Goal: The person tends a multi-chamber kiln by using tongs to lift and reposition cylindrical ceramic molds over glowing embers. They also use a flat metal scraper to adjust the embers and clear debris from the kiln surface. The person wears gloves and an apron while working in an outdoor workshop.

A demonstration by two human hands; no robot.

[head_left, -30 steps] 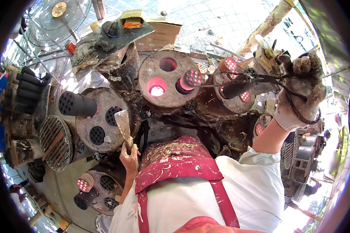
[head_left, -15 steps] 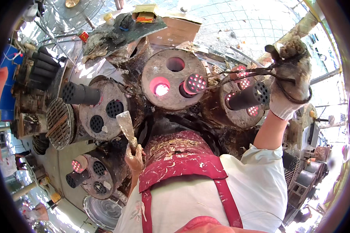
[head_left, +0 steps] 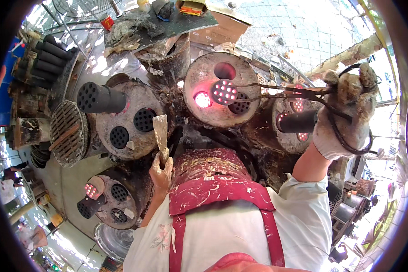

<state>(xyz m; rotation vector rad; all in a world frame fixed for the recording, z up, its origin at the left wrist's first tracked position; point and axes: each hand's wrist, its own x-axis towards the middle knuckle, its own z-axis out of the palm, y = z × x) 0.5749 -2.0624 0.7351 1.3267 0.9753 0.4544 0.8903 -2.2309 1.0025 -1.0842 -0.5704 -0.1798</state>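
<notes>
My right hand (head_left: 344,118), in a dirty white work glove, is closed round the looped handle of long dark metal tongs (head_left: 288,94). The tongs' far ends meet a glowing honeycomb coal briquette (head_left: 224,92) over the top of the middle round stove (head_left: 220,118). One stove hole beside it glows bright (head_left: 202,99), another holds a dark briquette (head_left: 241,104), and the far one is pinkish inside (head_left: 225,70). At the left of my apron, my bare left hand (head_left: 161,173) is wrapped round the handle of a scraper (head_left: 160,130), its flat blade pointing up.
A left stove (head_left: 136,102) carries a dark briquette standing out of it (head_left: 99,97). Another stove (head_left: 106,201) is lower left; a right stove (head_left: 291,140) has glowing briquettes. A round grate (head_left: 68,133), stacked briquettes (head_left: 50,61) and a cardboard box (head_left: 222,29) surround them.
The glowing briquette in the tongs has moved left across the stove top, from the right hole toward the bright one. A dark briquette now shows in the right hole. My view has shifted slightly.
</notes>
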